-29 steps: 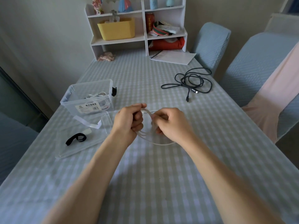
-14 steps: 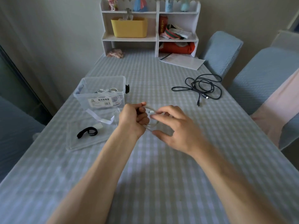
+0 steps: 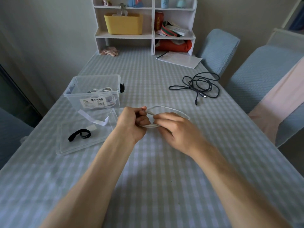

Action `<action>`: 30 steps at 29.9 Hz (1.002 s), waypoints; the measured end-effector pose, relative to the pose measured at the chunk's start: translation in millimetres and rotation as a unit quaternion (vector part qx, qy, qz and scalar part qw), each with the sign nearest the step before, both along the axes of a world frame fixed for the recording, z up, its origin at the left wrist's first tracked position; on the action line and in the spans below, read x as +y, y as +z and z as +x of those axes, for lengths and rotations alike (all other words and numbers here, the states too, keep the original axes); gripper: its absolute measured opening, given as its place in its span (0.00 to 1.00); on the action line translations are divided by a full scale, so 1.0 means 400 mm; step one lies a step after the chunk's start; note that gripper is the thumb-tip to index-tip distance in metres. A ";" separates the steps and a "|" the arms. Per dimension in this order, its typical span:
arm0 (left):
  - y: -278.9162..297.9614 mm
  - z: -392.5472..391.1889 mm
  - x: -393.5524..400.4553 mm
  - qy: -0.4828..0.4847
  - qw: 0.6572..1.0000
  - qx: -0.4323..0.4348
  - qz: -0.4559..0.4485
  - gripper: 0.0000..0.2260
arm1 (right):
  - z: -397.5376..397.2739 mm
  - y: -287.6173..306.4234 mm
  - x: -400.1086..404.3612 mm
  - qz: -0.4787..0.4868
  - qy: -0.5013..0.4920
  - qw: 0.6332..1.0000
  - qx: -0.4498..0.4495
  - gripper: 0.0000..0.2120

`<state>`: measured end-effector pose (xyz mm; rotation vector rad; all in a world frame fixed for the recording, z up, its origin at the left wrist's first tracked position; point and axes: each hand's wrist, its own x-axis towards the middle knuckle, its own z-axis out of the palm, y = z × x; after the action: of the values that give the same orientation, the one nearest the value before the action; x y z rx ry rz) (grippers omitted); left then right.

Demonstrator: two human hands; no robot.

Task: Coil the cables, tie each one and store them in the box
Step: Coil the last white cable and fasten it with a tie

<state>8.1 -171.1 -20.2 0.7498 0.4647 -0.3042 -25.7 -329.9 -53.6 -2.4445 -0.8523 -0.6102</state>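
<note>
**A:** Head view, what's the stuff made of? All I can make out is a checked cloth.

**B:** Yep, the bench (image 3: pixel 164 186) has a soft pale blue-and-white gingham cover, slightly wrinkly. Dead centre, the left hand (image 3: pixel 131 124) has its fingers curled tight round one side of a white cable (image 3: pixel 166 108), thin, smooth and rubbery-looking, wound into a flat oval loop of a few turns. The right hand (image 3: pixel 177 130) pinches the near side of that loop between thumb and fingers. It's a bit motion-blurred, so finger detail is mushy. The coil sits just above the cloth, between both hands.

**A:** And the box?

**B:** Clear hard plastic box (image 3: pixel 93 92), rectangular with rounded corners and a paper label on the front, far left of the hands. There's white cabling already bundled inside. Its lid (image 3: pixel 85 134) lies flat nearer the person, see-through, with a black strap (image 3: pixel 79 134) curled on it, fabric by the look of it, and a white strip (image 3: pixel 93 120).

**A:** Other cables?

**B:** One black cable (image 3: pixel 202 86), matte and loosely tangled, far right on the bench, well apart from the hands.
</note>
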 end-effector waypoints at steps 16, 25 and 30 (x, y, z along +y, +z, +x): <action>0.026 -0.019 0.034 -0.253 0.761 -0.262 0.537 0.13 | 0.021 0.047 -0.051 0.405 -0.081 0.849 0.330 0.11; 0.015 0.003 -0.003 -0.164 0.968 -0.167 0.087 0.19 | 0.006 0.058 -0.025 0.361 -0.096 0.859 0.351 0.11; 0.024 0.018 0.013 -0.050 0.994 -0.092 0.010 0.20 | 0.005 0.054 -0.018 0.343 -0.104 0.863 0.355 0.09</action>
<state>15.2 -165.8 -10.6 0.8134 0.2561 -0.3210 -23.9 -337.1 -32.1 -1.8553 -0.0347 -0.0166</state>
